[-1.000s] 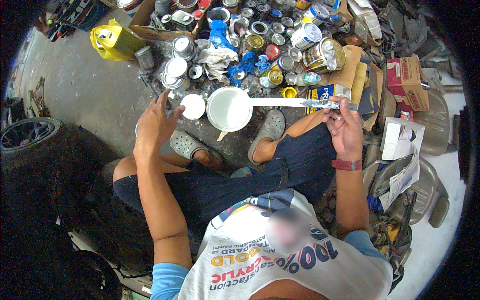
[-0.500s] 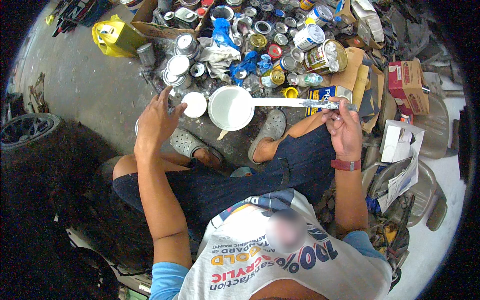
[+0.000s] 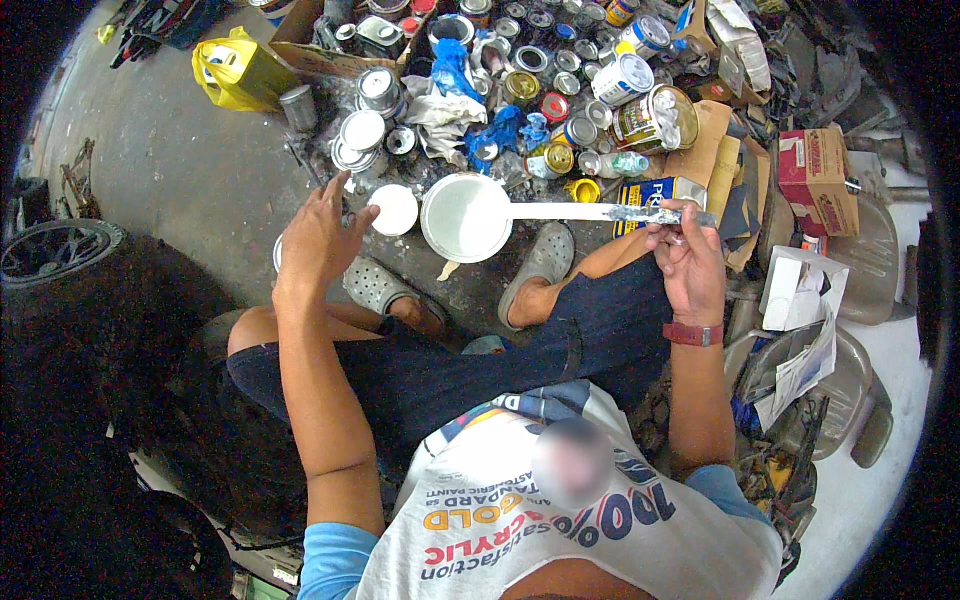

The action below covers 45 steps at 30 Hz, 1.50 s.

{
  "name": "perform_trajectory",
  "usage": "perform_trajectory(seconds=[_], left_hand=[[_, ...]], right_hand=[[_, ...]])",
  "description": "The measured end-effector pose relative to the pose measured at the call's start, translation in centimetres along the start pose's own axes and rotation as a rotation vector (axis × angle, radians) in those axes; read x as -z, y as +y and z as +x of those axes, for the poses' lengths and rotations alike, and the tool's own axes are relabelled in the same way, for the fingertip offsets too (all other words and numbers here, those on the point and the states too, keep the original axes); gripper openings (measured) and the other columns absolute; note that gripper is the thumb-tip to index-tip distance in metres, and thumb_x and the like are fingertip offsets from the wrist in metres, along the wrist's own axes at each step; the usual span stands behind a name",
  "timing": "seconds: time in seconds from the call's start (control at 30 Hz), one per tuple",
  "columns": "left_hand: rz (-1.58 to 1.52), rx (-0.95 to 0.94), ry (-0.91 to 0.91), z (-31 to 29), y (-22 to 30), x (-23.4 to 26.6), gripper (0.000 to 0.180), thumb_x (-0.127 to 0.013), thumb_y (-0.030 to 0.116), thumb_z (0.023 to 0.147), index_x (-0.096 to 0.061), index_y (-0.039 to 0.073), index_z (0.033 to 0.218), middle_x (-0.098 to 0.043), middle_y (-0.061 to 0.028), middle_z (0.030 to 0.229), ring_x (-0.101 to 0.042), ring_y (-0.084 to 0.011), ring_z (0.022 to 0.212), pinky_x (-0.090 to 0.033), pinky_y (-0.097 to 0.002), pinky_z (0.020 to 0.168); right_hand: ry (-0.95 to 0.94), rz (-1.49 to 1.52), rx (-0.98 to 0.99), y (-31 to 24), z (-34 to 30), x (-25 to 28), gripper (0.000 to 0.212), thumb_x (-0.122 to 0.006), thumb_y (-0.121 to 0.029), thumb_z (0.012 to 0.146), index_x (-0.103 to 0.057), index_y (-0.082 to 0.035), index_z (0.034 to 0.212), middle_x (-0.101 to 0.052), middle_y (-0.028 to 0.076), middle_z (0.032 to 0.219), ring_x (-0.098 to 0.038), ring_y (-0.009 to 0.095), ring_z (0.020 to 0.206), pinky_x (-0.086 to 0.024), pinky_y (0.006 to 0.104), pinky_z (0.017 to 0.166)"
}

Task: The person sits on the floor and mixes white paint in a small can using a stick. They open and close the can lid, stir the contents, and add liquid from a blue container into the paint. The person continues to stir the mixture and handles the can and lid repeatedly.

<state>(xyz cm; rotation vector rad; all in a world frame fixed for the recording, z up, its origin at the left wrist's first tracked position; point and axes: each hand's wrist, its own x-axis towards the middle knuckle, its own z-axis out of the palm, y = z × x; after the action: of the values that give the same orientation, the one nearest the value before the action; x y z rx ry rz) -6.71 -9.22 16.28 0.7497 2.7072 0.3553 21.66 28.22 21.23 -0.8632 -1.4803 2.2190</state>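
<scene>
My right hand (image 3: 692, 255) grips one end of a flat stir stick (image 3: 565, 211) coated in white paint, its handle part smeared grey. The stick lies nearly level, its far end over the right rim of a white bucket (image 3: 428, 228). White paint (image 3: 466, 220) fills the visible inside of that bucket, which stands on the floor between my feet. My left hand (image 3: 322, 240) hovers to the left, fingers spread and holding nothing that shows. Nearest to it is a round white-topped container (image 3: 394, 211); another white round shape is partly hidden behind the hand.
Many paint cans (image 3: 623, 78) crowd the floor ahead, mixed with blue crumpled cloths (image 3: 495, 135). A yellow bag (image 3: 235, 72) stands at the far left. Cardboard boxes (image 3: 818, 180) and a grey chair (image 3: 865, 260) are on the right. A wheel (image 3: 62, 250) lies at the left.
The view has shifted very slightly, so the floor things sit a little further right and lower. Both hands keep nearly the same pose, the stir stick still in my right hand.
</scene>
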Motion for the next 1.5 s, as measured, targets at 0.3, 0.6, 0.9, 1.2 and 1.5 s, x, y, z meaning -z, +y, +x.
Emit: perform_trajectory(seconds=[0.3,0.6,0.9,1.2,1.5], left_hand=[[-0.018,0.002,-0.013,0.0,0.6,0.3,0.069,-0.07,0.049,0.102,-0.056,0.006,0.153,-0.07,-0.0253,0.138,-0.067,-0.0417,0.128,-0.054,-0.0517,0.108],[-0.054,-0.051,0.014,1.1,-0.7,-2.0,0.074,-0.074,0.053,0.098,-0.056,0.004,0.151,-0.072,-0.0294,0.13,-0.07,-0.0477,0.119,-0.057,-0.056,0.099],[-0.049,0.111,-0.121,0.6,-0.5,-0.9,0.076,-0.068,0.057,0.101,-0.05,0.01,0.158,-0.067,-0.0268,0.138,-0.067,-0.0454,0.127,-0.057,-0.0553,0.104],[-0.055,0.106,-0.141,0.5,-0.6,-0.7,0.073,-0.068,0.053,0.102,-0.05,0.004,0.153,-0.068,-0.0256,0.135,-0.067,-0.0428,0.128,-0.056,-0.0542,0.103],[-0.046,0.092,-0.181,1.5,0.3,-1.1,0.074,-0.068,0.053,0.102,-0.05,0.005,0.155,-0.067,-0.0267,0.137,-0.066,-0.043,0.129,-0.056,-0.0539,0.104]], right_hand=[[0.07,-0.442,0.045,1.3,0.8,-4.1,0.033,-0.058,-0.033,0.115,-0.073,-0.005,0.121,-0.078,0.011,0.101,-0.073,0.013,0.079,-0.048,0.0224,0.056],[-0.559,-1.495,0.465,17.0,8.4,-12.2,0.023,-0.056,-0.014,0.104,-0.075,-0.007,0.115,-0.075,0.017,0.116,-0.071,0.041,0.109,-0.057,0.0515,0.096],[-0.752,-1.459,0.385,20.5,9.0,-13.0,0.026,-0.062,-0.026,0.104,-0.082,-0.01,0.106,-0.075,0.017,0.101,-0.073,0.042,0.095,-0.057,0.0543,0.084],[-0.684,-1.197,0.459,20.3,9.0,-13.4,0.019,-0.064,-0.021,0.103,-0.08,-0.01,0.103,-0.076,0.018,0.112,-0.074,0.04,0.099,-0.057,0.053,0.084],[-0.468,-1.419,0.377,19.9,9.5,-12.6,0.023,-0.064,-0.022,0.104,-0.082,-0.01,0.108,-0.077,0.018,0.111,-0.074,0.04,0.101,-0.058,0.0522,0.087]])
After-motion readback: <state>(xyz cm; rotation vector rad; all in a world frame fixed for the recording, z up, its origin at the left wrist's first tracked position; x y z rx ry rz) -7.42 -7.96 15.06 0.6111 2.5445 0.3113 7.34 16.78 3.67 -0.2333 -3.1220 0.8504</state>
